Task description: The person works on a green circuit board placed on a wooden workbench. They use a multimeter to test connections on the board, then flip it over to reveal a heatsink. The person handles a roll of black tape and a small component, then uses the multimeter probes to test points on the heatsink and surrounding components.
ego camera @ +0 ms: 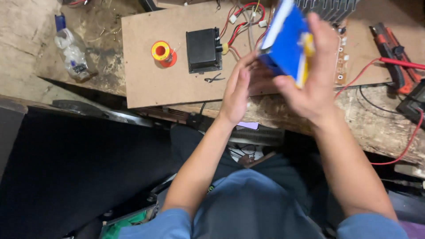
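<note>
Looking down, I see the brown board [150, 79] with a black transformer [202, 49] and solder spool [162, 52]. Above it my right hand [312, 82] grips a blue-and-yellow box [285, 40], possibly unopened; my left hand [237, 90] touches its underside, fingers straight.

On the bench [376, 128] lies a board [146, 79]; on it a solder spool [162, 52] sits left of a box-shaped part [203, 49], perhaps a transformer, wires [241, 22] to its right.
</note>
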